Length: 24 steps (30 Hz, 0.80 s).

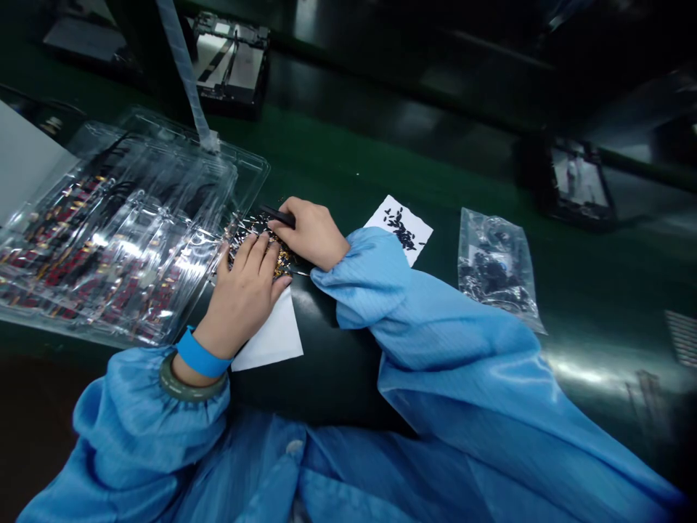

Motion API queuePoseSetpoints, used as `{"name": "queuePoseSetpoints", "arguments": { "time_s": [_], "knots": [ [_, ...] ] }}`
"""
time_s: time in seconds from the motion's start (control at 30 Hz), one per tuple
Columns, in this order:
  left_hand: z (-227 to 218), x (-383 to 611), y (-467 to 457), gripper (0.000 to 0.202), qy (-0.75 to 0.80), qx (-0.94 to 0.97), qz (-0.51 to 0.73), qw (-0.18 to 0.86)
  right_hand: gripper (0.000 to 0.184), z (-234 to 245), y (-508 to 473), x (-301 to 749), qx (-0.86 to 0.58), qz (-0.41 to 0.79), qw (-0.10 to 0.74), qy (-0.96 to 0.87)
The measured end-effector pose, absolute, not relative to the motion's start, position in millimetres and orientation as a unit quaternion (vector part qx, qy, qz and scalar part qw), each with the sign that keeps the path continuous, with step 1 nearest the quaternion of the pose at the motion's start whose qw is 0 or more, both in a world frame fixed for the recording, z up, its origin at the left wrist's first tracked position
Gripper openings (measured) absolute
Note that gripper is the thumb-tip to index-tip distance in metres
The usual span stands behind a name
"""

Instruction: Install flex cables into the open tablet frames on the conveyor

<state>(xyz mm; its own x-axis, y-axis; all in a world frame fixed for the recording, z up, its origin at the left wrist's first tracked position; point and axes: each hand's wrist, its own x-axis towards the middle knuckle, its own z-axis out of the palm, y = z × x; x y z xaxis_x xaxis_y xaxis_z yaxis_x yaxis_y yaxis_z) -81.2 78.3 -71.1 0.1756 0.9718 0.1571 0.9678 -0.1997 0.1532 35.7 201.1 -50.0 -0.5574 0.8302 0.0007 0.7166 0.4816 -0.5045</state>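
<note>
My left hand (247,280) lies palm down with its fingers stretched over a pile of small metal and black parts (283,258). A white paper sheet (275,338) shows beneath that hand. At the far side of the pile, my right hand (313,229) is closed round a slim black tool (279,215), which looks like tweezers. Its tip is hard to make out among the parts. Right of my right hand, small black pieces (403,231) lie scattered on a white paper square (422,234), partly behind my sleeve.
Clear plastic trays (136,254) holding red and black components are stacked at the left. A clear bag (498,265) of black parts lies to the right on the dark green table (321,160). Device-like units (231,62) (580,181) stand farther back.
</note>
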Motion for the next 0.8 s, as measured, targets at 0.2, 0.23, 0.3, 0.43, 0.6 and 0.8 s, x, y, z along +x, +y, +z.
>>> {"name": "queuePoseSetpoints", "arguments": {
  "time_s": [0.2,0.23,0.3,0.43,0.6,0.8],
  "knots": [
    [-71.9,-80.7,77.8,0.054,0.633,0.765,0.118,0.003,0.022,-52.1,201.3,56.9,-0.4,0.205,0.169,-0.877],
    [-71.8,-80.7,77.8,0.055,0.634,0.765,0.114,-0.001,0.027,-53.4,199.7,58.2,-0.384,0.202,0.159,-0.887],
    [-71.3,-80.7,77.7,0.055,0.634,0.766,0.106,-0.01,0.037,-55.6,195.6,58.2,-0.363,0.197,0.13,-0.901],
    [-70.2,-80.4,78.0,0.054,0.634,0.768,0.094,-0.007,0.041,-56.8,188.4,53.6,-0.354,0.155,0.068,-0.92],
    [-71.5,-79.2,78.1,0.051,0.636,0.765,0.101,-0.012,0.042,-54.6,182.8,53.1,-0.351,0.095,0.023,-0.931],
    [-70.8,-79.1,77.6,0.052,0.642,0.76,0.103,0.0,0.044,-51.6,176.7,52.5,-0.357,0.061,-0.001,-0.932]
  ]
}}
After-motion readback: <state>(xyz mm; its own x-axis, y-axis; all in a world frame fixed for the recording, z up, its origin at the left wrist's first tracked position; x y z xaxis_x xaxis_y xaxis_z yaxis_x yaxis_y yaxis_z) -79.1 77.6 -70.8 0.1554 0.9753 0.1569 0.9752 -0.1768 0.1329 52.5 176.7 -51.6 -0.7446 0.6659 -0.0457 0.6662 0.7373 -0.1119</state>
